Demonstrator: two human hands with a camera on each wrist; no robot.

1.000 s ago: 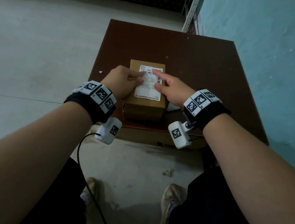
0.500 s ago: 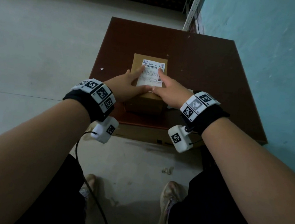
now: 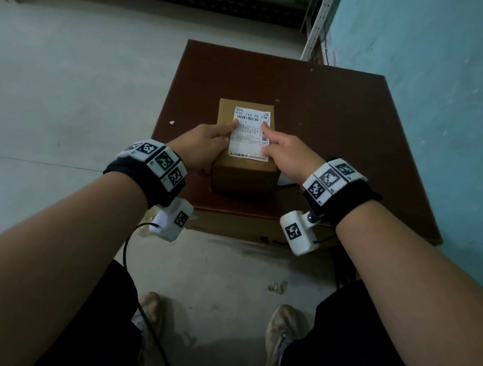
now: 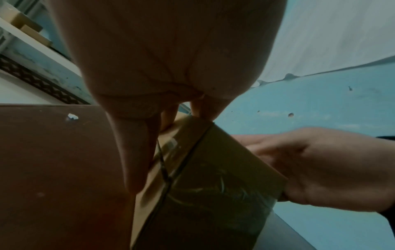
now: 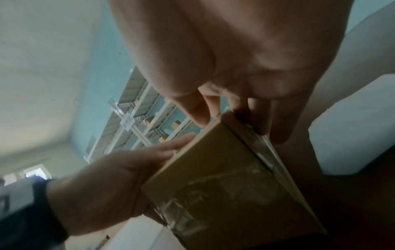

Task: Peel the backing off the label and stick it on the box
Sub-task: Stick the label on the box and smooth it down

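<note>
A brown cardboard box point(image 3: 242, 177) stands on the table with a white printed shipping label point(image 3: 248, 137) lying flat on its top. My left hand point(image 3: 208, 144) rests against the box's left side, its straight index finger pressing the label's left edge. My right hand point(image 3: 285, 153) mirrors it on the right edge. In the left wrist view the left hand's fingers point(image 4: 132, 152) reach down the taped box point(image 4: 203, 194). In the right wrist view the right hand's fingers point(image 5: 278, 121) lie over the box point(image 5: 224, 186) edge. Neither hand grips anything.
The box sits near the front of a small dark brown table point(image 3: 332, 118). A white paper scrap point(image 3: 172, 122) lies at its left edge, and a white sheet point(image 3: 285, 182) shows under my right hand. A blue wall point(image 3: 456, 87) runs along the right, with a metal rack point(image 3: 319, 20) behind.
Both index fingers have slid a little down the label's sides towards me. The label's lower edge, covered by my hands half a second ago, shows again. The box has stayed put.
</note>
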